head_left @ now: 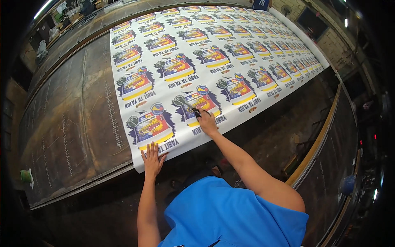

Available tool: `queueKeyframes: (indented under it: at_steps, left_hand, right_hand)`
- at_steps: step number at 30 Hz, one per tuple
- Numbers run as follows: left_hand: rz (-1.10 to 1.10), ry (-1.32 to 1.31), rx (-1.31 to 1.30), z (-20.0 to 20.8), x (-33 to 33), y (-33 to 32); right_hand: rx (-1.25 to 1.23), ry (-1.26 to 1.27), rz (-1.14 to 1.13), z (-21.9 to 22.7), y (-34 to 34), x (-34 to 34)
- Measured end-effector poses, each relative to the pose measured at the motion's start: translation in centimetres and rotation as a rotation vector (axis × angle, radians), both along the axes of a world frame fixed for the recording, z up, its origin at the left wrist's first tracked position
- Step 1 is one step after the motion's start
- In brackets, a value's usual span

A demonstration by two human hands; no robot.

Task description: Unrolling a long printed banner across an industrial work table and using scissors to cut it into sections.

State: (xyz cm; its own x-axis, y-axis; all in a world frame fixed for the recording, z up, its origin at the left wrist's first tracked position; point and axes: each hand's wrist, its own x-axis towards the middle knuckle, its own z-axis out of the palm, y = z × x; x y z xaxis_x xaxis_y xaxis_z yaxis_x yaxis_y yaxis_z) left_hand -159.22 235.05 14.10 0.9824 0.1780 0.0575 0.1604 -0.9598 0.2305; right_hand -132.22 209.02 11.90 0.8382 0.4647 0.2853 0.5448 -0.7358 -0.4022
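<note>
A long white sheet (164, 92) printed with repeated colourful designs covers much of the table; I cannot tell whether it is paper or cloth. Its near edge hangs over the table's front side. My left hand (153, 159) lies flat with fingers spread on the sheet's near left corner. Farther right, my right hand (208, 122) is closed around the dark handles of a pair of scissors (196, 110). The blades point up and left, over a printed design in the nearest row. Whether they touch the sheet is not clear.
To the left, the dark worn tabletop (61, 119) carries rows of pale marks. A green roll (26, 176) stands near its left end. Another person (261, 4) is at the sheet's far end. A second long table (325, 177) with a light edge stands at the right.
</note>
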Motion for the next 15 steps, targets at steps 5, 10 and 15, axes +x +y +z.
queueKeyframes:
  at_steps: [5, 10, 15]
  left_hand:
    - [0.023, 0.048, 0.01, 0.1, -5.8, 6.0]
    - [0.046, 0.062, 0.079, -0.1, -9.5, 9.4]
    - [0.116, 0.058, 0.084, -0.3, -12.0, 10.2]
  right_hand:
    - [-0.028, -0.026, 0.133, 0.0, 8.9, -7.4]
    - [-0.024, -0.01, 0.204, -0.5, 15.4, -12.6]
    - [0.052, 0.051, 0.261, 0.6, 21.1, -17.4]
